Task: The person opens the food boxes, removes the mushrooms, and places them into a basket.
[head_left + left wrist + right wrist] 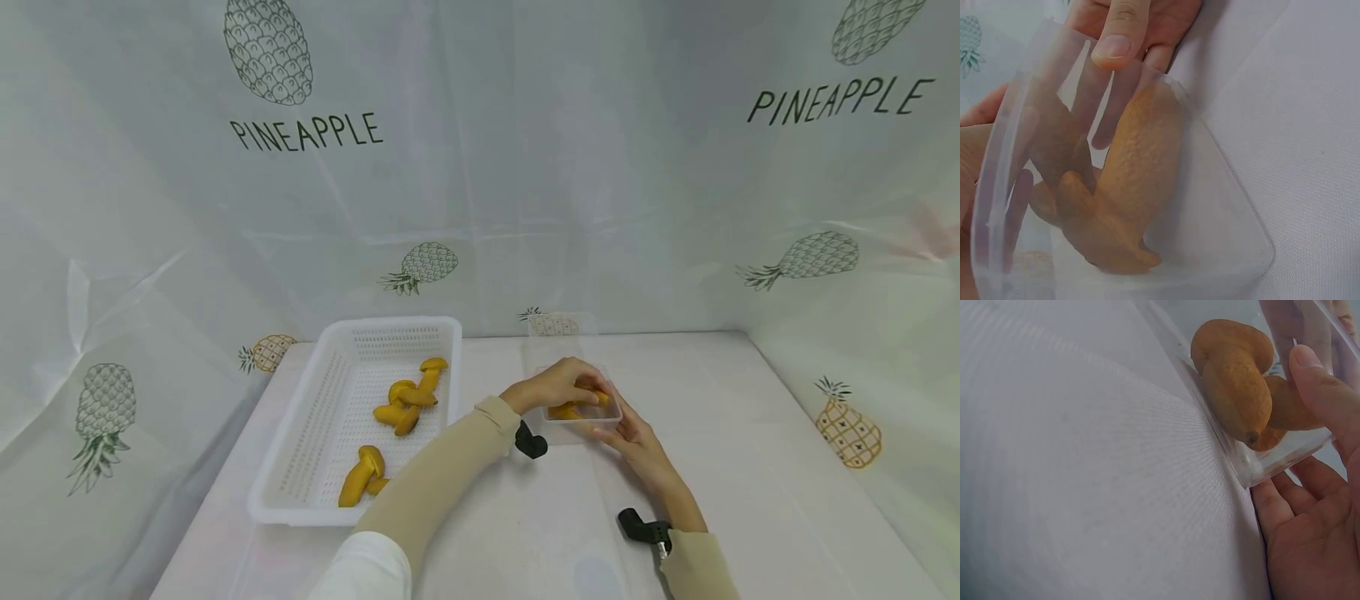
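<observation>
My left hand [562,385] reaches over the left side of a clear plastic box [577,422] and holds a yellow-brown mushroom [603,398] between thumb and fingers inside it. Another mushroom [1235,387] lies in the box, its cap toward the far end in the right wrist view. My right hand [633,437] grips the box's right side, thumb at the near rim and fingers along the outer wall. Through the clear wall in the left wrist view, mushrooms [1141,150] lean together. The left fingers [979,137] show partly at that view's left edge.
A white perforated basket [296,458] stands left of the box, with several mushrooms [362,477] in it. The box's clear lid [562,327] stands up behind it, near the pineapple-printed curtain [480,208]. White cloth covers the table [675,375].
</observation>
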A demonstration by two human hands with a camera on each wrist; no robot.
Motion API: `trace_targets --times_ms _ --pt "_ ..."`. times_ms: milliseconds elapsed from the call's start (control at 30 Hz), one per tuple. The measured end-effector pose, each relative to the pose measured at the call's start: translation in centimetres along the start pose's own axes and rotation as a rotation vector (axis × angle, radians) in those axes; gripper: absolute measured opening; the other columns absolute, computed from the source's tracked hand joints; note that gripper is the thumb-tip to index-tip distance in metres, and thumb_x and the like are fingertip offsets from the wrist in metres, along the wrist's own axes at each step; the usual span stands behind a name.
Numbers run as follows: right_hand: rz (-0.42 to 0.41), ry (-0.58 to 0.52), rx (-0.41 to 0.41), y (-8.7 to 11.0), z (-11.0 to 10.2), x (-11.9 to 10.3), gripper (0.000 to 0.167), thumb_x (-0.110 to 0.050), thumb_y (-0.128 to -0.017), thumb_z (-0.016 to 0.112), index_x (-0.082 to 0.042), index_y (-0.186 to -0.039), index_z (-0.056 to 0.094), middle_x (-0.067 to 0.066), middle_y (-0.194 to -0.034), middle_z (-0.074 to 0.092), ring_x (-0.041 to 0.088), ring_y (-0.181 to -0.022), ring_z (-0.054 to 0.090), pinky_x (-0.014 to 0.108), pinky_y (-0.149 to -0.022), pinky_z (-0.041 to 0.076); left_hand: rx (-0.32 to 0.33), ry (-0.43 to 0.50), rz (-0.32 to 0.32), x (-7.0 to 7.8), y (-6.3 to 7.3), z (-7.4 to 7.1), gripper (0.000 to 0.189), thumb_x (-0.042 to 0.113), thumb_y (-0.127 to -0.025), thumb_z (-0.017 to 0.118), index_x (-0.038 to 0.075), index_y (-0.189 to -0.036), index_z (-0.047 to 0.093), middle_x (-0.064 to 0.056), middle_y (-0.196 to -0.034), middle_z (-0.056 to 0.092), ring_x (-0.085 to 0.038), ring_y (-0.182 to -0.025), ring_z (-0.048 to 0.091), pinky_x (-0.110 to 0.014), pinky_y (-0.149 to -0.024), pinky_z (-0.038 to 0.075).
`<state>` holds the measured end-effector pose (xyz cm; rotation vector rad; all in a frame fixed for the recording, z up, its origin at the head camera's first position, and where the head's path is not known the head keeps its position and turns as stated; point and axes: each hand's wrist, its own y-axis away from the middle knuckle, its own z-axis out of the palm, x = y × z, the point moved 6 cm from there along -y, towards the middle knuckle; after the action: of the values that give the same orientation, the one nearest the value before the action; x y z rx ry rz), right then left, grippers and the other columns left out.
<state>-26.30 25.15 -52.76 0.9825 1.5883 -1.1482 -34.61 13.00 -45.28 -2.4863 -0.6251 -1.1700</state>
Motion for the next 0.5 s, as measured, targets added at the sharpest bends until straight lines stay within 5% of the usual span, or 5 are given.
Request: trace_targets --times_ms 267,500 --pt "-0.006 0.04 0.016 -0.2 -0.3 0.2 0.08 -0.002 -0.097 0.064 -0.019 -0.161 0.019 0.02 -0.163 0.013 0.049 -0.143 0.021 0.011 -0.1 0.039 0.091 0.037 0.004 -0.2 0.2 -1.2 0.023 0.005 -0.097 0.064 0.0 -0.12 0.068 -0.007 -0.119 0.069 -0.005 -0.109 0.062 -0.015 -0.096 0.046" --pt "0.002 0.031 0.021 -0.2 -0.1 0.0 0.084 -0.001 -0.095 0.066 -0.018 -0.161 0.016 0.022 -0.163 0.011 0.048 -0.144 0.018 0.013 -0.097 0.043 0.19 0.073 -0.021 -0.4 0.9 -2.4 0.026 0.004 -0.097 0.064 0.001 -0.123 0.067 -0.01 -0.12 0.069 -0.011 -0.108 0.064 -0.017 -0.094 0.049"
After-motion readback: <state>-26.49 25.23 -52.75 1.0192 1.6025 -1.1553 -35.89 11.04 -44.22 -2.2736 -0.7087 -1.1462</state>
